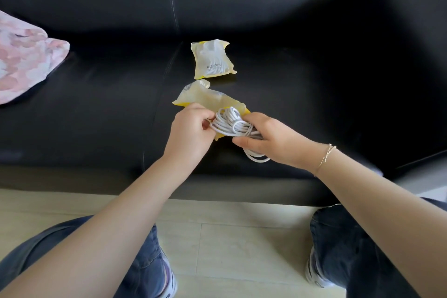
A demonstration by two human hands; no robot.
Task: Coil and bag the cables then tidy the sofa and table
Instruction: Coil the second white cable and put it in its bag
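Over the black sofa (96,109), my left hand (191,133) pinches the yellow bag's (205,98) mouth while my right hand (271,140) grips the coiled white cable (232,123), a filled bag (212,59) lying farther back.

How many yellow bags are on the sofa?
2. One filled bag lies alone farther back on the sofa. The other bag is nearer, its mouth held by the left hand while the right hand holds the white cable.
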